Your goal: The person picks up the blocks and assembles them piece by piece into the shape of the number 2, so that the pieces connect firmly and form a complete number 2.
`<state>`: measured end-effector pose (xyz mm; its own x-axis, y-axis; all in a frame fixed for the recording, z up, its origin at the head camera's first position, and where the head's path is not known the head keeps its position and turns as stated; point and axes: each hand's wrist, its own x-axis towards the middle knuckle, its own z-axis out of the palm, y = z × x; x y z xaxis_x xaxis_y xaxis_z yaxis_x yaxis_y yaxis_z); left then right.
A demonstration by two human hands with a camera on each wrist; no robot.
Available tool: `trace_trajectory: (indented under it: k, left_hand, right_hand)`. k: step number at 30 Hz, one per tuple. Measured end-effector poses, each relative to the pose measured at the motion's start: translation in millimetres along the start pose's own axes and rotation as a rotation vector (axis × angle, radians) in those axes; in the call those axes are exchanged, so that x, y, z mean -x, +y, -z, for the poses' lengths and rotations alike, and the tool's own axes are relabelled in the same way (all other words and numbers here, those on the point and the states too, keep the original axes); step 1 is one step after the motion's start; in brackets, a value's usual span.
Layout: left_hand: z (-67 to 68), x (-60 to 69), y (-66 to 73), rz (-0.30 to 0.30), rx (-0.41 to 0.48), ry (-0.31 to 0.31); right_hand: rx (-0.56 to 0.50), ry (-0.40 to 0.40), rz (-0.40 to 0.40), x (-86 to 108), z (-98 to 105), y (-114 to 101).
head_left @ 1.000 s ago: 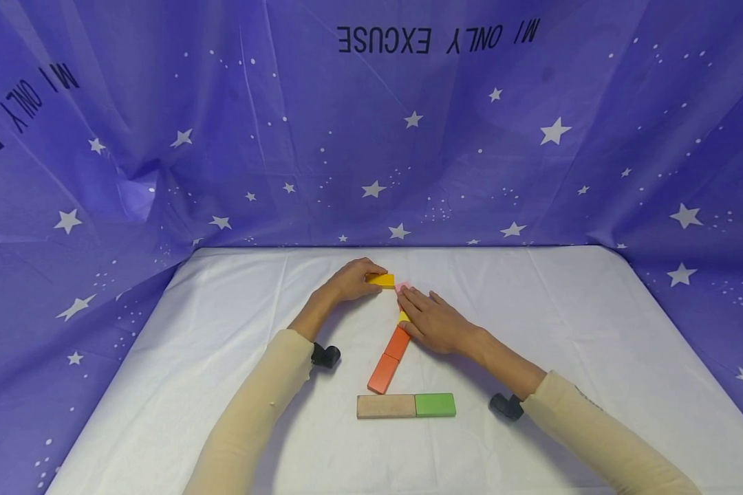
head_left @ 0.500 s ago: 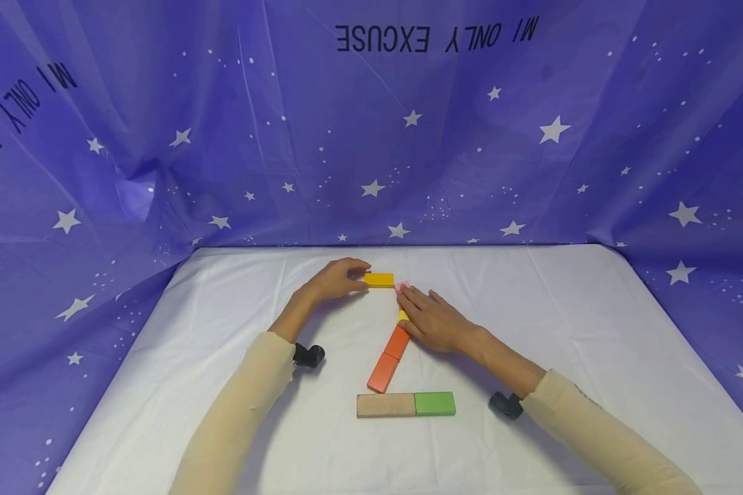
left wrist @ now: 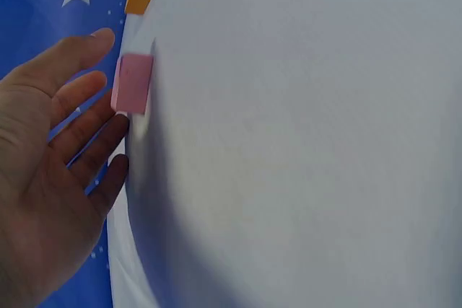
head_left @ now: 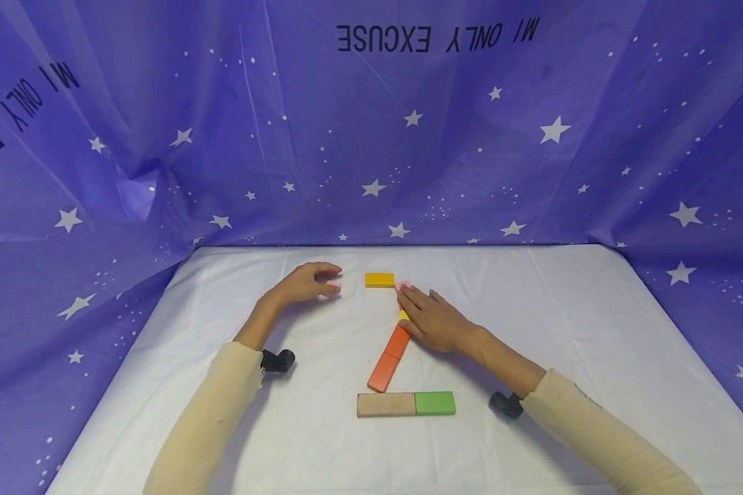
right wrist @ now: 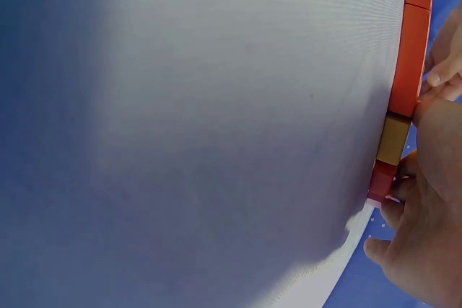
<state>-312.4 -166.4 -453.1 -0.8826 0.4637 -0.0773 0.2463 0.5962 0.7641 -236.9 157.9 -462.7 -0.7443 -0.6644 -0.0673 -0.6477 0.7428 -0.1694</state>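
Observation:
My left hand [head_left: 306, 283] is at the far left of the blocks, fingers loosely bent and spread beside a small pink block [head_left: 334, 283]. In the left wrist view, a gap shows between the thumb and this pink block [left wrist: 133, 84]; whether another finger touches it I cannot tell. An orange-yellow block [head_left: 380, 280] lies to the right of that hand. My right hand [head_left: 436, 320] rests with extended fingers along a slanted row: a pink block [head_left: 402, 284], a red block [right wrist: 382, 178], a yellow block [head_left: 403, 316] and two orange-red blocks [head_left: 398, 342]. The hand partly covers the row's far end.
A tan block [head_left: 386, 405] and a green block [head_left: 435, 403] lie end to end below the slanted row. White cloth [head_left: 532, 309] covers the table. A purple star-patterned curtain [head_left: 371, 151] hangs behind and at both sides.
My left hand has let go of the orange-yellow block and moved left, and the pink block beside it has come into sight. My right hand has stayed on the slanted row.

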Motion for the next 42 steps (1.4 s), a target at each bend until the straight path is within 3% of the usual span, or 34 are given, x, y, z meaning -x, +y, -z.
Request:
trace_trajectory:
  k: [4,12,19,32,42]
  left_hand:
    - [3.4,5.7,-6.7,-0.033,-0.051,0.01]
    - [2.6,11.0,-8.5,-0.016,-0.062,-0.016]
    - [0.7,11.4,-11.4,-0.061,-0.069,0.018]
    - [-1.4,3.4,-12.8,-0.089,-0.068,0.066]
    - [-11.9,-6.8,-1.5,-0.133,-0.077,0.074]
  right_hand:
    - [-0.002,0.002,-0.001,-0.1,0.4,-0.1]
    - [0.003,-0.003,-0.004,0.5,-0.4,0.0]
    - [0.007,-0.008,-0.007,0.1,-1.0,-0.3]
    - [0.007,-0.012,-0.003,-0.5,-0.4,0.4]
    - [-0.001,-0.01,-0.006,0.2,0.0,0.0]
